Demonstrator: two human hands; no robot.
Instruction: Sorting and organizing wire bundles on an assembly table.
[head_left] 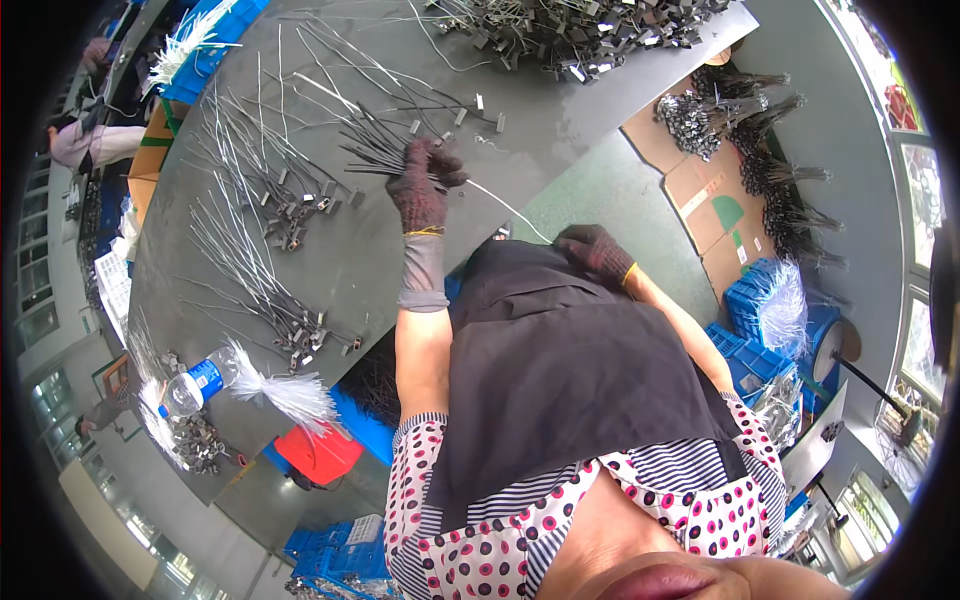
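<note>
Grey desk point(560, 130), workshop. We note left hand point(420, 185), gloved, fisted round a bunch of thin grey wires with metal end-clips point(375, 150), keeping ends aligned; right hand point(597, 252) curled at the apron, apparently empty.

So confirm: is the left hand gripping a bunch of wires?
Yes: the gloved left hand is closed round a bunch of wires over the grey table.

We see the gloved left hand point(425, 185) clenched around a bundle of dark wires point(375, 150) over the grey table point(560, 130), while the gloved right hand point(597, 250) pinches a white wire point(505, 207) near the apron point(560, 360).
</note>
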